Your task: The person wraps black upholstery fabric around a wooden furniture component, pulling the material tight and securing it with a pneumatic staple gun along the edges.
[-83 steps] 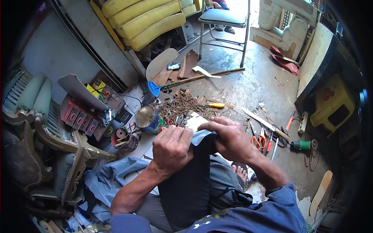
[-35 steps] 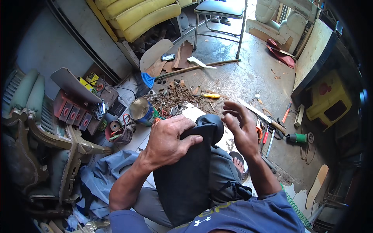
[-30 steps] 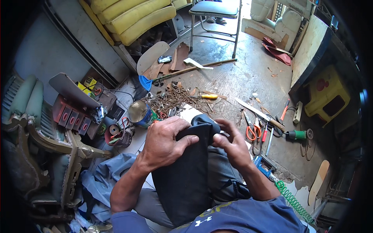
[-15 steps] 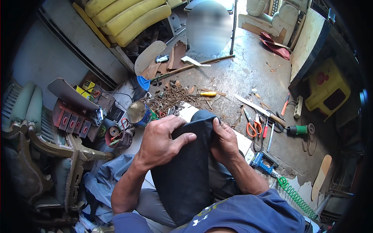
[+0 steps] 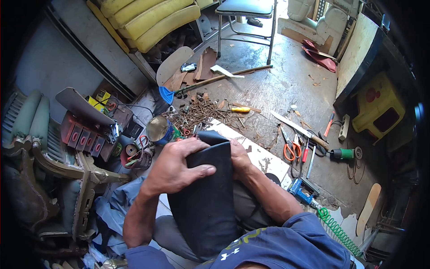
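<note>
Your left hand point(image 5: 177, 166) clamps over the top end of a black padded panel point(image 5: 208, 197) — fingers spread across its face, thumb pressing near the upper edge. Your right hand point(image 5: 239, 157) grips the panel's right edge from behind; only knuckles show, so how its fingers close there you cannot tell. The panel stands tilted on your lap, its lower end against your chest. Just past its top edge, on the floor: a tin can point(image 5: 159, 129) and a heap of rusty nails point(image 5: 195, 114). Orange-handled scissors point(image 5: 290, 150) lie toward the floor's right side, near a green power tool point(image 5: 342, 154) — well apart from your hands.
</note>
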The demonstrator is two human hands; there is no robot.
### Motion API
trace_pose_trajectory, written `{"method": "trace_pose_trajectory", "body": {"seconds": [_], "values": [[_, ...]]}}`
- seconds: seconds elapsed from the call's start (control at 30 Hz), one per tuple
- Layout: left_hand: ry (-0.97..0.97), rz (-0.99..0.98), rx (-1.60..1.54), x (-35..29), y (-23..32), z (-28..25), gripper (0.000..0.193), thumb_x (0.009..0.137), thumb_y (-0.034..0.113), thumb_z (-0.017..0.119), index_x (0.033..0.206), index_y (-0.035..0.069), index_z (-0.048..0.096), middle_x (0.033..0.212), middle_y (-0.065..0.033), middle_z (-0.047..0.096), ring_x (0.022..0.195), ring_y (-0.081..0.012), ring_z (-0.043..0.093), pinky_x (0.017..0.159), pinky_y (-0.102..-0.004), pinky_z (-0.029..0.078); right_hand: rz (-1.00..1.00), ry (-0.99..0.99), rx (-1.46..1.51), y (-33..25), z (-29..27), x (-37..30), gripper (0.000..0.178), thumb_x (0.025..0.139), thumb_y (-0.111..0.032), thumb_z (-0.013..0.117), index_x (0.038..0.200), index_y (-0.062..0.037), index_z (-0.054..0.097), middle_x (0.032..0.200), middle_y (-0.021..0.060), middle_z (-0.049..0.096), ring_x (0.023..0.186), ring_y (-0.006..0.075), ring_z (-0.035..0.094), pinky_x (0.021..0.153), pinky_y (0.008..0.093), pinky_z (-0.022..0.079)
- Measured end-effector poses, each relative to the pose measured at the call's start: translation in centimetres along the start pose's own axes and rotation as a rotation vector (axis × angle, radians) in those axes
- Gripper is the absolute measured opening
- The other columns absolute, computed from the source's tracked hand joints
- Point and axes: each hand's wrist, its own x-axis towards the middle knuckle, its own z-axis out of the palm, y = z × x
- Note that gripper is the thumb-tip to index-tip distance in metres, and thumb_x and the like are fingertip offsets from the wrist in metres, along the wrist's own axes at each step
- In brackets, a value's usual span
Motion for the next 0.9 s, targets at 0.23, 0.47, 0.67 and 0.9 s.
{"method": "trace_pose_trajectory", "body": {"seconds": [0.23, 0.47, 0.67, 0.9], "values": [[0.143, -0.474, -0.47, -4.9, 0.3, -2.2, 0.032, 0.087, 0.009, 0.086, 0.109, -0.01, 0.073, 0.091, -0.0105, 0.077, 0.08, -0.0138, 0.073, 0.075, -0.0278, 0.06, -0.28, 0.375, -0.869, -2.2, -8.5, -2.9, 0.034, 0.112, -0.031, 0.054, 0.105, -0.0002, 0.065, 0.088, 0.0022, 0.062, 0.078, 0.0104, 0.058, 0.067, 0.0269, 0.05], [0.433, -0.102, -0.004, -0.1, 12.8, -10.2, 0.009, 0.09, -0.003, 0.072, 0.098, -0.007, 0.074, 0.083, -0.0145, 0.078, 0.071, -0.0187, 0.076, 0.068, -0.0295, 0.063, 0.569, 0.984, -1.884, -1.0, -32.3, -22.7, 0.043, 0.089, -0.019, 0.072, 0.126, -0.0007, 0.06, 0.12, 0.03, 0.065, 0.113, 0.0467, 0.065, 0.098, 0.0531, 0.052], [0.102, 0.43, 0.945, 3.8, 13.7, -1.4, 0.037, 0.073, 0.003, 0.067, 0.108, -0.008, 0.07, 0.082, -0.0197, 0.069, 0.069, -0.0282, 0.07, 0.061, -0.0366, 0.058, 0.605, 1.144, -1.979, 5.7, -38.5, -30.2, 0.068, 0.092, -0.008, 0.063, 0.155, -0.0081, 0.04, 0.119, 0.0228, 0.062, 0.112, 0.0418, 0.062, 0.1, 0.0529, 0.05], [0.105, 0.516, 1.135, -1.0, 1.7, 14.5, 0.035, 0.083, 0.013, 0.065, 0.104, -0.014, 0.07, 0.094, -0.0277, 0.072, 0.086, -0.0335, 0.073, 0.073, -0.037, 0.06, 0.413, 1.037, -1.767, 0.8, -30.5, -26.5, 0.058, 0.081, -0.024, 0.068, 0.137, -0.0101, 0.057, 0.105, 0.0249, 0.074, 0.101, 0.0509, 0.069, 0.091, 0.0577, 0.053]]}}
